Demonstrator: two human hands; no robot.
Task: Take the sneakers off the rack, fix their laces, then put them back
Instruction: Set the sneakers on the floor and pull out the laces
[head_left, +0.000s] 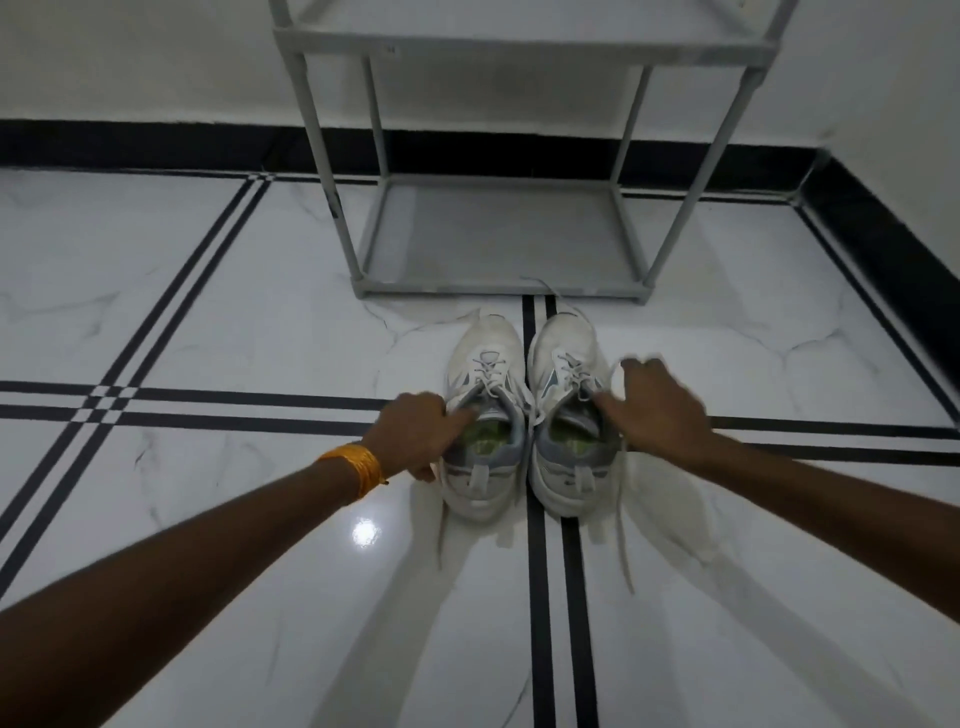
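Two white sneakers stand side by side on the floor, toes toward the rack. My left hand (415, 428) grips the collar of the left sneaker (485, 364), with a finger inside the opening. At the collar of the right sneaker (563, 353), my right hand (654, 405) holds on with a finger in the opening. Loose laces (623, 540) trail from the right sneaker toward me across the floor. The grey shoe rack (498, 288) stands just beyond the toes, its bottom shelf bare.
White marble floor tiles with black stripe lines (540, 597) run under the shoes. A black skirting (156, 145) lines the white walls behind and to the right of the rack. An orange bangle (356, 470) sits on my left wrist.
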